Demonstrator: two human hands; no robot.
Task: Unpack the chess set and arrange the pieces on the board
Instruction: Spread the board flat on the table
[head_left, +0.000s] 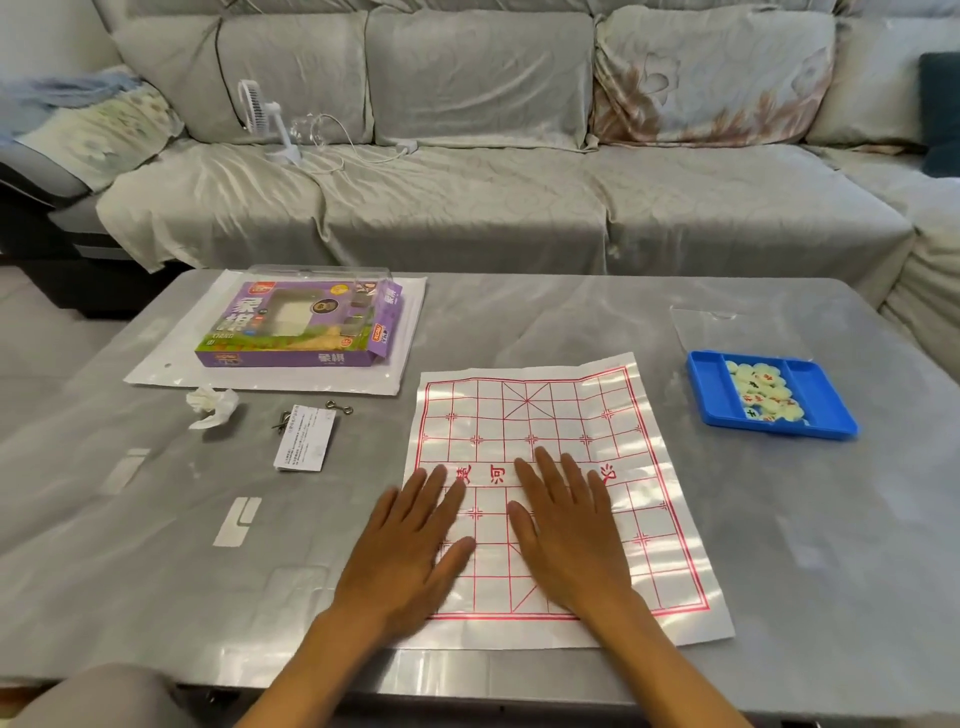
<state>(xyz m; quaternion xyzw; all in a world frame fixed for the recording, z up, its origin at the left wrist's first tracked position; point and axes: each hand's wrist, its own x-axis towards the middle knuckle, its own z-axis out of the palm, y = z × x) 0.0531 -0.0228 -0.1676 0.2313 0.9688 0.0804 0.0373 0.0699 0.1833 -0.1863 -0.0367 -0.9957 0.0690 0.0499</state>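
You are pressing both palms flat on the thin white paper chessboard with the red printed grid (556, 499), fingers straight and spread, gripping nothing. Your left hand (415, 545) is lying over the board's near-left edge, partly on the glossy grey tabletop (156, 519); your right hand (571, 530) is resting near the board's middle. The sheet is still showing fold creases, and its far-right corner is lifting slightly, so once you are letting go it may be curling up again and tipping pieces set there. The slick tabletop could also be letting the sheet slide while you are placing pieces.

Further away on the left, a small folded printed leaflet (305, 439) is lying beside a crumpled white tissue (212, 406). To the right, well apart from the board, the cream round chess pieces (763, 392) are sitting heaped in the middle compartment of the blue plastic tray (709, 387); reaching across could be dragging your sleeve or wrist over the board. At the far left, the opened purple cardboard box (296, 325) is resting on a clear plastic bag (156, 371).
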